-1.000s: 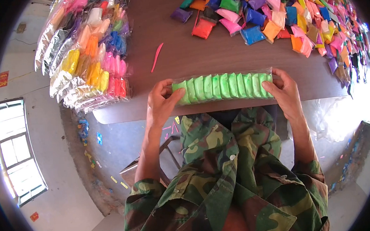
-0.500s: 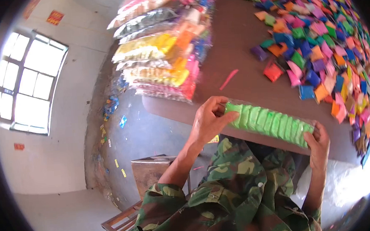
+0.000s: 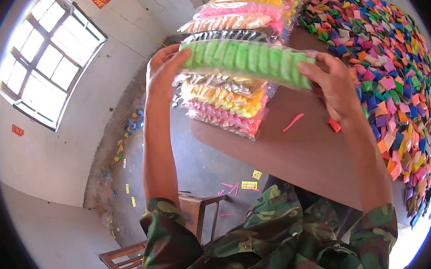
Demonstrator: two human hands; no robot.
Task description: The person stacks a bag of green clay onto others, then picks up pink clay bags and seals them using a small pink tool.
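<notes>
Both hands, left hand (image 3: pixel 161 71) and right hand (image 3: pixel 332 84), pinch the ends of the green packet sleeve (image 3: pixel 245 60), fingers pressed on it, above the stacked sleeves (image 3: pixel 223 102). Gripped only at its ends, it could sag and slip off the worktop (image 3: pixel 304 149) edge.

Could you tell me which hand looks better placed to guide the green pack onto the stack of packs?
Probably the left hand: it grips the end of the green pack that hangs over the stack of packs. The right hand holds the other end, out over the bare table.
</notes>
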